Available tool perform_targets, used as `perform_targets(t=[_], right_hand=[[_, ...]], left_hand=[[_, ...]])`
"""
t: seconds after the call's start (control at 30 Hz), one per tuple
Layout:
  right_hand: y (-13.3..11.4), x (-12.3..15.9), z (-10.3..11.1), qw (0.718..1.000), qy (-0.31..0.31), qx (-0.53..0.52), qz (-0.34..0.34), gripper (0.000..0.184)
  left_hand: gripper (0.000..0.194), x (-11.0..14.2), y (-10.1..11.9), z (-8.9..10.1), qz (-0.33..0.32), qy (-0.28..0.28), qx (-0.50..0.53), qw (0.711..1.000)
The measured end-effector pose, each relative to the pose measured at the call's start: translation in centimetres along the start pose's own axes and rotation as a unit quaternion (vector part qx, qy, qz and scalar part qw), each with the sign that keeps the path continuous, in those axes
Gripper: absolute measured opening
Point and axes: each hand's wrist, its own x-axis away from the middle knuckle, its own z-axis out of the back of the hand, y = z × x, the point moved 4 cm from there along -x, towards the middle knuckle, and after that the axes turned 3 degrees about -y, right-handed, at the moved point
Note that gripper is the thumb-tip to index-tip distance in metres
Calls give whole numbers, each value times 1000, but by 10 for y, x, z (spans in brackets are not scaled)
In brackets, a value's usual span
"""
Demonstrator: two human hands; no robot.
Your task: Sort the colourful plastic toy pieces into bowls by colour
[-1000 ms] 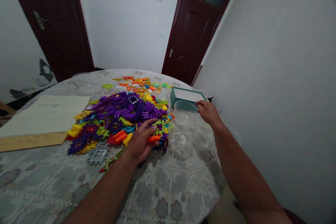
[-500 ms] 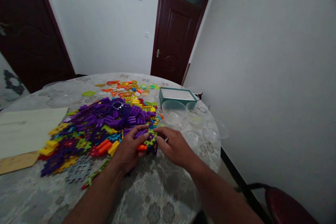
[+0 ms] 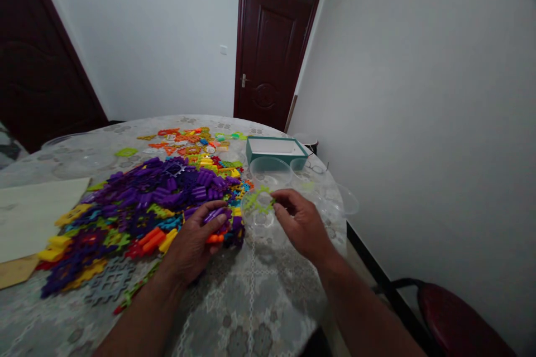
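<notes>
Pinched in the fingertips of my right hand [image 3: 302,224] is a flat lime-green plastic building piece [image 3: 258,201] with notched edges and a round hole. It hangs over clear plastic tubs on the right of the pile. My left hand [image 3: 190,242] is closed around purple plastic building pieces [image 3: 216,222] at the pile's right front edge, with the thumb on top. An orange piece [image 3: 215,239] shows by its fingers. The big pile [image 3: 167,184] is mostly purple, with yellow, green, blue and red pieces around it. What lies under my left palm is hidden.
A teal open box [image 3: 276,150] stands behind the clear round tubs [image 3: 270,172]. Orange and yellow pieces [image 3: 184,139] lie farther back. A pale board [image 3: 37,212] is at the left. A dark red chair [image 3: 456,312] stands beyond the table's right edge.
My right hand has moved right, away from my left hand, carrying the lime-green piece off with it. My left hand keeps its hold on the purple pieces. The view has shifted slightly.
</notes>
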Motion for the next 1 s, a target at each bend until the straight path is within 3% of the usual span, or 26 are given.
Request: perform_targets(t=[0.17, 0.33, 0.6, 0.77, 1.0], right_hand=[[42, 0, 67, 990, 128, 32, -53, 42], [72, 6, 107, 979, 167, 79, -84, 45], [87, 13, 129, 958, 199, 175, -106, 53], [86, 9, 138, 942, 216, 241, -85, 52], [99, 13, 143, 940, 217, 248, -86, 51]], left_hand=[[56, -1, -1, -2, -1, -1, 24, 1000], [58, -2, 0, -2, 4, 2, 39, 999], [41, 4, 9, -2, 29, 23, 126, 991], [50, 6, 14, 0, 25, 10, 181, 983], [63, 2, 12, 4, -6, 10, 170, 985]])
